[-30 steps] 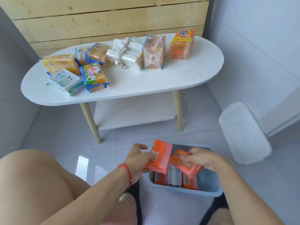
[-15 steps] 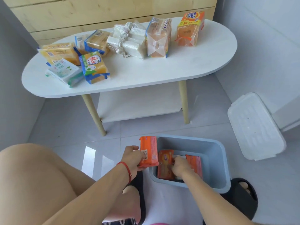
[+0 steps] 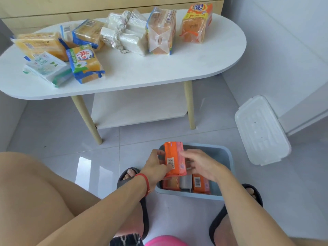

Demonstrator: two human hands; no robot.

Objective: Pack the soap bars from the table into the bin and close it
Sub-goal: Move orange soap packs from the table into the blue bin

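Observation:
A blue-grey bin [image 3: 225, 157] stands on the floor between my feet, with orange soap packs [image 3: 200, 185] inside along its near wall. My left hand [image 3: 156, 166] grips an orange soap pack [image 3: 174, 158] upright over the bin's left part. My right hand [image 3: 200, 164] is beside that pack with fingers spread, touching its right side. Several wrapped soap packs remain on the white table [image 3: 159, 71]: a yellow pack with blue trim [image 3: 85, 63], a white-green pack [image 3: 48, 68], a white bundle [image 3: 126, 31] and an orange Tide pack [image 3: 197, 22].
The bin's white lid [image 3: 260, 130] lies on the floor at the right, leaning against the wall. The table has a lower shelf [image 3: 140, 107] and wooden legs [image 3: 87, 119]. My knee [image 3: 35, 192] fills the lower left, and my black slippers [image 3: 236, 213] flank the bin.
My right hand has come up out of the bin, leaving its pack inside, and now reaches the pack in my left hand. My left hand has moved that pack right, over the bin.

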